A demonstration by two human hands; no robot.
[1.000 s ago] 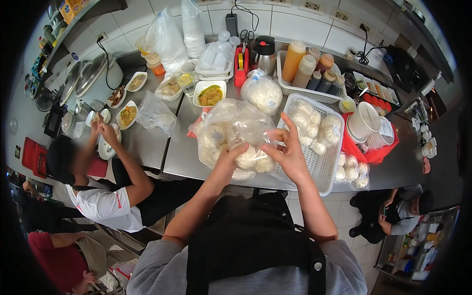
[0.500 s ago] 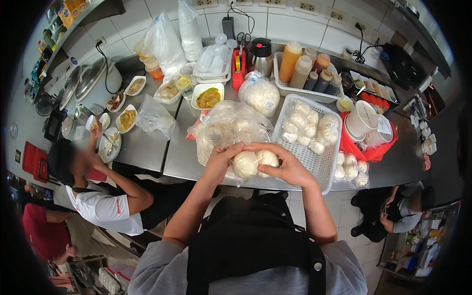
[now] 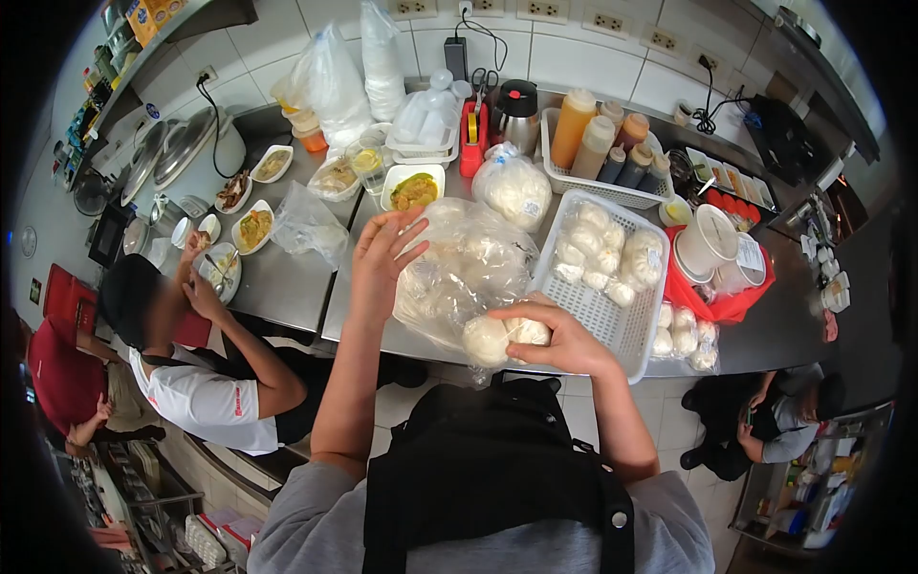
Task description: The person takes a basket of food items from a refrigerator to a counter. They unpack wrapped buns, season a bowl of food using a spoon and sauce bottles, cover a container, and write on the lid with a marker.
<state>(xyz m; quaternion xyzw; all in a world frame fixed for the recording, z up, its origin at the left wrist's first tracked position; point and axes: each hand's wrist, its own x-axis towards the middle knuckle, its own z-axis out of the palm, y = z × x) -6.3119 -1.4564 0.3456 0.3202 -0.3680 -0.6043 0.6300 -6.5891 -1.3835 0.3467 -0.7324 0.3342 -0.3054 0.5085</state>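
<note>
My right hand [image 3: 559, 335] is closed around a small clear bag of white buns [image 3: 486, 342] at the counter's front edge. My left hand [image 3: 387, 251] is raised with fingers apart and nothing in it, over the left side of a large clear bag of buns [image 3: 459, 263]. To the right, a white perforated basket [image 3: 612, 330] holds several bagged buns [image 3: 591, 239]. Another knotted bag of buns [image 3: 513, 191] stands behind the large bag.
Sauce bottles stand in a white basket [image 3: 612, 193] at the back. A red bag [image 3: 732, 304] with white tubs is on the right. A bowl of yellow food [image 3: 413, 189] sits behind. At the left, a person [image 3: 215, 397] sits eating; another person [image 3: 789, 421] is at the right.
My left hand has let go of the small bag and lifted up and to the left, its fingers spreading. My right hand still grips the small bag, now near the counter's edge.
</note>
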